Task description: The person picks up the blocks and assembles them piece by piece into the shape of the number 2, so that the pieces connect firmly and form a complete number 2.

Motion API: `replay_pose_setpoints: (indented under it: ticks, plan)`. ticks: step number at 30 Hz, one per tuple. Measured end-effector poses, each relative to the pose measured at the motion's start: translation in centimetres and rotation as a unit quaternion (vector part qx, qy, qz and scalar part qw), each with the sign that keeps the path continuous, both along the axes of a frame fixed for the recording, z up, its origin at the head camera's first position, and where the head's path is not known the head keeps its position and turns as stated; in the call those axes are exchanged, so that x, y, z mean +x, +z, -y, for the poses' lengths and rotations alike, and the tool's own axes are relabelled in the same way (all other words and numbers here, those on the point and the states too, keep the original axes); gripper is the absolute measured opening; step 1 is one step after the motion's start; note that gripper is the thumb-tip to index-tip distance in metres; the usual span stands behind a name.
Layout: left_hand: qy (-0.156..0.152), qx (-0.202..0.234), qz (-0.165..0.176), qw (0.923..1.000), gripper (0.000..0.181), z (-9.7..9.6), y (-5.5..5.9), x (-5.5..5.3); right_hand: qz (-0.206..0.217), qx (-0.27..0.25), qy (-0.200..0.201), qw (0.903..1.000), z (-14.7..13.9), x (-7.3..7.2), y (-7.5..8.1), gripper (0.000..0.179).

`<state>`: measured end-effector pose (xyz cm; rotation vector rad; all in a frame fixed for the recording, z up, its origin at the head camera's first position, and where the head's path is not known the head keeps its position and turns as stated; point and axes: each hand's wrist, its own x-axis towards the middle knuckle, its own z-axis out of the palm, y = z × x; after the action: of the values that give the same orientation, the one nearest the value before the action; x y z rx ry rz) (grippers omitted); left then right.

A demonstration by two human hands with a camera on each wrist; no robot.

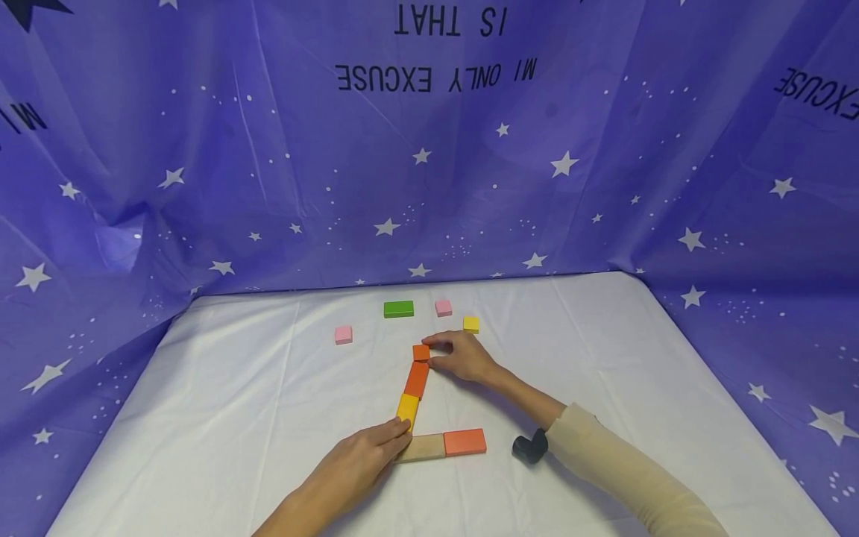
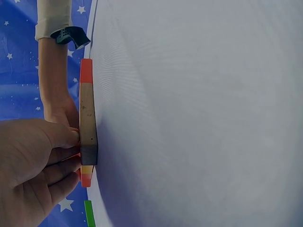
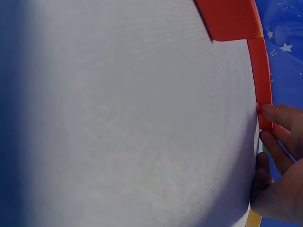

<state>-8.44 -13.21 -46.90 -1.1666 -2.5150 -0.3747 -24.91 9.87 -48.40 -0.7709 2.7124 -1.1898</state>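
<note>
An orange cube [image 1: 420,353] lies at the far end of a slanting row, and my right hand [image 1: 464,356] pinches it between thumb and finger. Below the cube come a red-orange block [image 1: 416,380] and a yellow block [image 1: 406,409]. My left hand [image 1: 359,459] rests its fingertips on the near part of the yellow block. Its thumb lies by the left end of a bare wooden block [image 1: 426,447], which the hand partly covers. A coral block [image 1: 465,442] continues to the right, end to end with the wooden one. The left wrist view shows the wooden block's side [image 2: 88,113] close to the thumb.
Beyond the row lie a green block [image 1: 399,309], two pink cubes [image 1: 444,308] [image 1: 344,335] and a yellow cube [image 1: 471,324] near the right hand. A dark device [image 1: 530,447] sits at the right sleeve. Purple star-patterned cloth [image 1: 429,194] borders the white table [image 1: 221,418].
</note>
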Motion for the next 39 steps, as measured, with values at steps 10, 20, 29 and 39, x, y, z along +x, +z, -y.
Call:
replay_pose_setpoints:
  ticks: [10, 20, 29, 39]
  plan:
    - [-0.003, -0.001, 0.0, 1.0, 0.031, 0.05, 0.01, -0.01, -0.002, 0.003, 0.001, 1.0, 0.02, 0.01, 0.01, 0.037]
    - [-0.002, 0.001, 0.014, 0.9999, 0.031, -0.06, 0.15, 0.06, 0.001, 0.01, -0.003, 0.9999, -0.03, 0.05, -0.06, 0.038]
    - [-0.001, 0.0, 0.013, 0.9999, 0.031, -0.05, 0.16, 0.03, 0.009, 0.01, -0.006, 0.9999, -0.1, 0.12, -0.03, 0.039]
    - [0.005, -0.007, 0.03, 0.9995, 0.031, -0.09, 0.17, 0.1, 0.019, 0.0, -0.004, 0.9998, -0.51, 0.0, 0.19, 0.04]
